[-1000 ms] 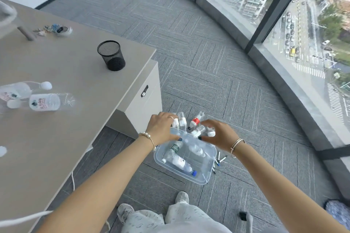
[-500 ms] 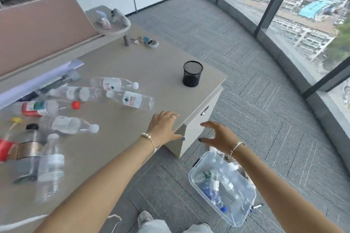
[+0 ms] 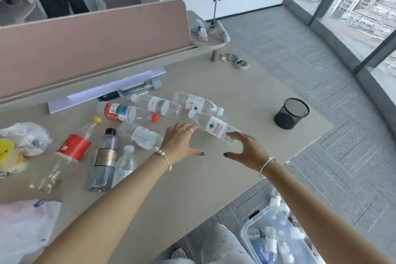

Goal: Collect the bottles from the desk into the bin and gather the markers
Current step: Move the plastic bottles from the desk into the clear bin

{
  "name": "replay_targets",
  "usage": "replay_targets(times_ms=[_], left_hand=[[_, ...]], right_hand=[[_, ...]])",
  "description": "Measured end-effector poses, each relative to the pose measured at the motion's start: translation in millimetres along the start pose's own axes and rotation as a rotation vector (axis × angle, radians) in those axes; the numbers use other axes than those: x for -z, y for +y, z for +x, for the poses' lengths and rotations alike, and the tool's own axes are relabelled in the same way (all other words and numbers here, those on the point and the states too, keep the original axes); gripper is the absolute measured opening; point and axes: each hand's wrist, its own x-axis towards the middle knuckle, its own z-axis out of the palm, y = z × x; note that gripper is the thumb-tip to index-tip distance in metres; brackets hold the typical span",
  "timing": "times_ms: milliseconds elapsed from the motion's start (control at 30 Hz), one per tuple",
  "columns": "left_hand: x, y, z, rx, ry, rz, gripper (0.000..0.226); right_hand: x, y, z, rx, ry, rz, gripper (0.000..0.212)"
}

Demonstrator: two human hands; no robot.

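Observation:
Several plastic bottles lie on the beige desk (image 3: pixel 246 96). A clear bottle with a white and red label (image 3: pixel 215 128) lies between my two hands. My left hand (image 3: pixel 182 141) hovers open beside its capped end, fingers spread, and my right hand (image 3: pixel 244 149) is open at its base. Another clear bottle (image 3: pixel 140 136) lies just left of my left hand. More bottles lie behind, one with a red cap (image 3: pixel 126 112). A dark bottle (image 3: pixel 104 161) and a red-labelled bottle (image 3: pixel 68 152) lie further left. The clear bin (image 3: pixel 246 231) with bottles inside sits on the floor at lower right.
A black mesh cup (image 3: pixel 291 116) stands near the desk's right corner. A dark marker (image 3: pixel 110 96) and papers (image 3: pixel 107 90) lie by the pink divider (image 3: pixel 90 45). Plastic bags (image 3: pixel 23 227) crowd the left edge. Clips and tape (image 3: pixel 234 60) lie at the back.
The view swung up from the bin on the floor to the desk. Both hands left the bin and moved over the desktop toward the white and red labelled bottle.

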Motion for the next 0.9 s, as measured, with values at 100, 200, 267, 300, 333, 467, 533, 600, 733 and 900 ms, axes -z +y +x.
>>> replay_targets(times_ms=[100,200,267,300,333,467,533,600,733,900], left_hand=[[2.1,-28.3,4.6,0.085,0.011,-0.009,0.088],[0.6,-52.6,6.7,0.209,0.016,-0.02,0.085],[-3.9,-65.1,8.8,0.332,0.038,-0.032,0.077],[-7.1,-70.8,10.5,0.398,0.058,-0.042,0.073],[-10.8,-75.7,12.2,0.468,0.088,-0.051,0.071],[-20.2,-85.9,19.3,0.702,0.137,-0.051,0.068],[-26.5,-88.5,22.6,0.771,0.112,-0.027,0.067],[-34.3,-91.2,25.9,0.854,0.076,-0.059,0.068],[-44.2,-95.3,32.2,0.923,0.013,-0.097,0.067],[-46.2,-94.6,35.2,0.858,0.136,-0.188,0.064]], right_hand=[[-2.4,-13.4,37.8,0.046,-0.034,0.01,0.069],[-9.0,-22.8,79.2,0.109,-0.066,-0.025,0.07],[-13.8,-25.1,104.3,0.144,-0.082,-0.077,0.071],[-16.5,-24.4,115.6,0.157,-0.091,-0.104,0.072],[-19.1,-23.0,125.8,0.165,-0.104,-0.127,0.073],[-29.5,-14.7,153.8,0.191,-0.196,-0.148,0.078],[-35.2,-9.1,161.7,0.214,-0.238,-0.157,0.081],[-38.8,-4.5,166.8,0.221,-0.261,-0.18,0.083],[-44.4,2.5,170.8,0.236,-0.352,-0.18,0.085],[-43.6,3.9,165.7,0.235,-0.349,-0.078,0.084]])
